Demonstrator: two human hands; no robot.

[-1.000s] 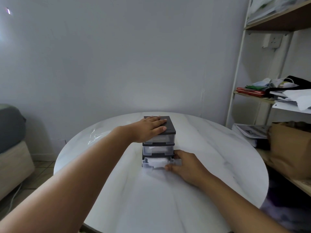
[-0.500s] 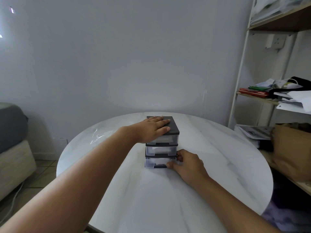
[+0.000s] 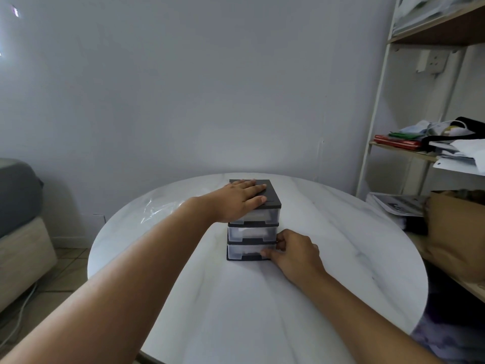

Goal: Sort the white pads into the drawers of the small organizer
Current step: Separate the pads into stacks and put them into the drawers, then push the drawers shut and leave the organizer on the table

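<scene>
Organizer (image 3: 271,199) stands upright near centre of round white table (image 3: 262,324), 3 clear drawers stacked, fronts facing the person, slide axis running toward/away from the body.

L hand (image 3: 241,199): flat on the dark lid, fingers straight, palm down, bracing the unit. Holds nothing.

R hand (image 3: 295,252): at right front corner of bottom drawer (image 3: 244,253). Fingers curled round the corner, thumb tip on the clear front. No pad in the hand.

Key relation: drawer front lies just left of and touching R fingertips, so R hand is the nearer one for any drawer move; L hand sits above, only as anchor. Any pull comes straight toward the body, any push away.

White pads (image 3: 248,250) show through bottom front; more white visible in middle drawer (image 3: 249,232). Top drawer (image 3: 259,215) contents: can't tell.

Vs 1.0 s ago: bottom drawer was pulled out w/ white pad exposed. At 0.5 s ago nearly in. Now front is flush w/ frame, i.e. closed. L hand unchanged on lid.

Judgement: closing step approx. done; R hand likely free to let go.
</scene>
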